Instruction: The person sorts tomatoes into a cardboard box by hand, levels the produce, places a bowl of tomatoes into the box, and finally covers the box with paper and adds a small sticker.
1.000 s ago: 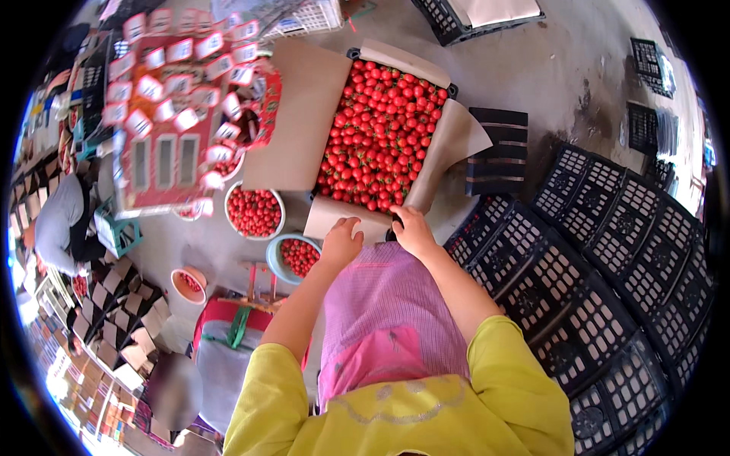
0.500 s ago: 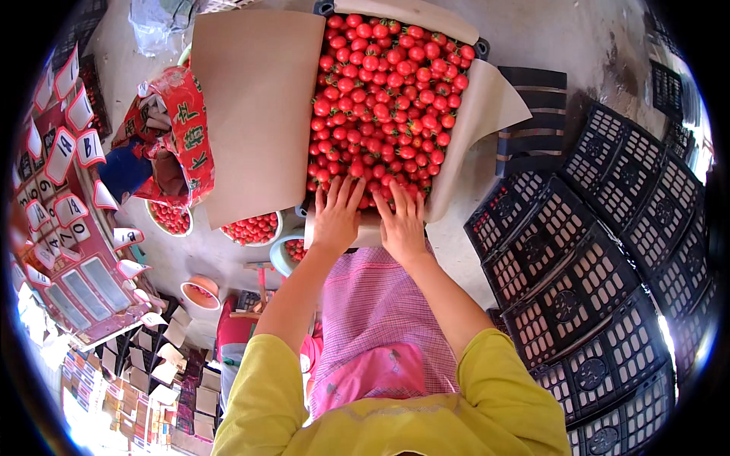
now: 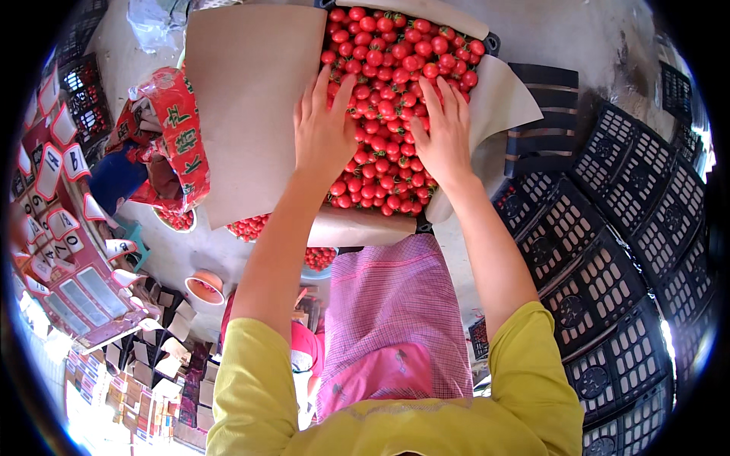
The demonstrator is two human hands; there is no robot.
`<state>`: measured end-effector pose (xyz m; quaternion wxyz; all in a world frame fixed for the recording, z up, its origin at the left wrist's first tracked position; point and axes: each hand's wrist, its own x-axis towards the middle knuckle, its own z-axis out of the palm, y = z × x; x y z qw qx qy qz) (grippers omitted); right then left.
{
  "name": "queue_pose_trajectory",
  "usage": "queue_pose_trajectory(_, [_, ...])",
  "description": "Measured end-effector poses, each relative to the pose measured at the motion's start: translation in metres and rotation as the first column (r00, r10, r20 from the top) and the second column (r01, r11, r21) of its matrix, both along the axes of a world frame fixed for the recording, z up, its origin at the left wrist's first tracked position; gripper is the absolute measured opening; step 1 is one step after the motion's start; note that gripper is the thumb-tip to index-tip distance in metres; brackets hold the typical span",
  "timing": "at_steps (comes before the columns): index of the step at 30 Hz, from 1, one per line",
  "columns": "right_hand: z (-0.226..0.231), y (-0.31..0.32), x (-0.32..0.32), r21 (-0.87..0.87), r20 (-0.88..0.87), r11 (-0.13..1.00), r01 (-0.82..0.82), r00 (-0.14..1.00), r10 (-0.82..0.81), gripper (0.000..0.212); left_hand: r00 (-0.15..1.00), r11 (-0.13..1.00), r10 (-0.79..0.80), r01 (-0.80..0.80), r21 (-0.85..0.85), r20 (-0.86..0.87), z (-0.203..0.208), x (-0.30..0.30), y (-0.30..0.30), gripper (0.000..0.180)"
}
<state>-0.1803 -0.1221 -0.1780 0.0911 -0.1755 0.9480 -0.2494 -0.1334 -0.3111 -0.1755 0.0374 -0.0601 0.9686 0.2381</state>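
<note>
Btwn L hand & R hand | red toms (more fwd)

Both forearms extend forward — left hand and right hand apart, fingers slightly spread.

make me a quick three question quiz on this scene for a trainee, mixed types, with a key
1. Fill in: between the bare left hand and the bare right hand lie small, round, red ____.
2. True or false: the black slotted plastic crates are on the person's right.
3. Which hand is nearer the wide, flat, brown paper flap?
a) left
b) right

Key:
1. tomatoes
2. true
3. a
</note>
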Motion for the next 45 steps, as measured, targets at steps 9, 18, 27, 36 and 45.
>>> queue_pose_trajectory(9, [-0.011,-0.002,0.094,0.100,0.144,0.983,-0.153,0.980,0.138,0.053,0.950,0.975,-0.195,0.215,-0.060,0.243,-0.013,0.056,0.026,0.059])
queue_pose_trajectory(18, [0.017,0.030,0.130,-0.052,0.300,0.984,-0.170,0.937,0.178,0.043,0.932,0.970,-0.244,0.229,0.084,0.270,0.013,0.119,0.010,0.051])
queue_pose_trajectory(27, [0.017,0.037,0.047,-0.192,0.136,0.976,0.103,0.988,-0.077,0.024,0.987,0.927,0.139,-0.157,0.340,0.075,0.009,0.049,-0.004,0.038])
queue_pose_trajectory(36, [0.000,0.012,0.078,0.138,0.185,0.978,-0.154,0.975,0.127,0.054,0.946,0.993,-0.115,0.097,0.071,0.304,-0.005,0.054,0.043,0.038])
queue_pose_trajectory(45, [0.008,0.021,0.081,-0.110,0.249,0.986,-0.123,0.957,0.147,0.044,0.980,0.979,-0.083,0.046,0.199,0.181,-0.002,0.048,0.034,0.047])
